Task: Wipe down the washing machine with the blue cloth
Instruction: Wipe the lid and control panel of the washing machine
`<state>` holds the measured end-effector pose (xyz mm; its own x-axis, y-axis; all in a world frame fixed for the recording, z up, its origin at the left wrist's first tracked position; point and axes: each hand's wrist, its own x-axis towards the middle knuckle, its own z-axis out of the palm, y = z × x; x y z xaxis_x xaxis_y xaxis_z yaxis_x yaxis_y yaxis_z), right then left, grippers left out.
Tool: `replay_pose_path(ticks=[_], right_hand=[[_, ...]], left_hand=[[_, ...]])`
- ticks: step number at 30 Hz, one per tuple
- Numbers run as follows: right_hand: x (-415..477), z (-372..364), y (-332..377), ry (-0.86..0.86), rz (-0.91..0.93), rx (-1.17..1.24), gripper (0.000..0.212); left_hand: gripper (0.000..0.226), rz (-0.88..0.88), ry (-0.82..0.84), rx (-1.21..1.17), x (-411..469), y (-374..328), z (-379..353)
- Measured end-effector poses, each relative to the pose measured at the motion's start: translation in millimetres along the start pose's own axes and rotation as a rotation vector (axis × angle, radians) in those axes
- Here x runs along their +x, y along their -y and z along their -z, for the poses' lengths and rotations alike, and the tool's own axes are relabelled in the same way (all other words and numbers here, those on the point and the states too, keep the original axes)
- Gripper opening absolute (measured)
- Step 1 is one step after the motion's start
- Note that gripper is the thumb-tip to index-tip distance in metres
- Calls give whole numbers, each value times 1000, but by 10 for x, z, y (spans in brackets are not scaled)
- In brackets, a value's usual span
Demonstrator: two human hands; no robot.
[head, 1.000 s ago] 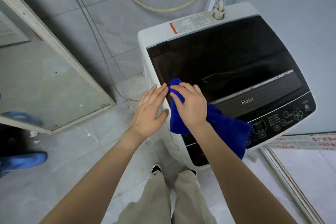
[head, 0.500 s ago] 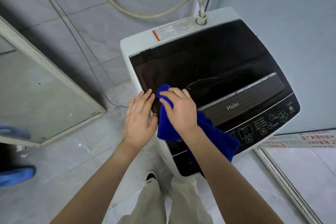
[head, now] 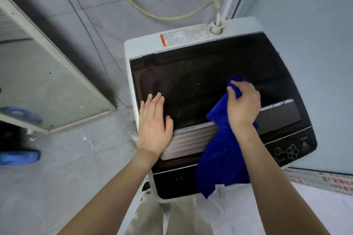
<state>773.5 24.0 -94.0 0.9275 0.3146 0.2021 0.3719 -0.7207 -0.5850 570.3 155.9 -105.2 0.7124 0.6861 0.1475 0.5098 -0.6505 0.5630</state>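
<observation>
A white top-loading washing machine (head: 145, 44) with a dark glass lid stands below me. My right hand (head: 243, 105) grips a bunched blue cloth (head: 221, 154) and presses it on the lid's right middle, the loose end trailing down over the control panel (head: 290, 150). My left hand (head: 154, 126) lies flat, fingers together, on the lid's front left corner, holding nothing.
A beige hose (head: 152, 13) runs along the tiled wall to an inlet (head: 216, 27) at the machine's back. A framed glass panel (head: 57, 86) leans at the left. A blue slipper (head: 19, 156) lies on the floor at the far left. A wall stands close on the right.
My right hand has slid the cloth from the lid's left edge across to its right middle. My left hand stays at the front left corner. The view has shifted.
</observation>
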Motion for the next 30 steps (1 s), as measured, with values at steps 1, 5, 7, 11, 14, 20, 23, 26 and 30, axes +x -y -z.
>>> replay_pose_path(ticks=[1,5,7,11,14,20,23,26,30], right_hand=[[-91,-37,85,27,64,-7,22],[-618,-252,589,258,373,35,26],[-739,-300,718,349,491,44,26],[-362,-139,379,314,484,82,23],[150,134,-207,170,238,72,23],[467,347,-632,37,-14,-20,23],[147,235,-304,144,192,12,23],[-195,89,-6,325,466,19,25],[120,262,-357,237,380,28,25]], left_hand=[[53,6,-6,-6,-2,6,-1],[54,12,-23,-26,0,15,2],[54,21,-15,-21,-13,17,12],[52,10,-19,2,-8,16,15],[52,21,-24,15,-10,13,-3],[54,46,-24,64,-5,-84,-8],[56,19,12,100,93,-245,-65],[53,-67,87,102,314,-508,-269],[51,-215,153,117,631,-742,-472]])
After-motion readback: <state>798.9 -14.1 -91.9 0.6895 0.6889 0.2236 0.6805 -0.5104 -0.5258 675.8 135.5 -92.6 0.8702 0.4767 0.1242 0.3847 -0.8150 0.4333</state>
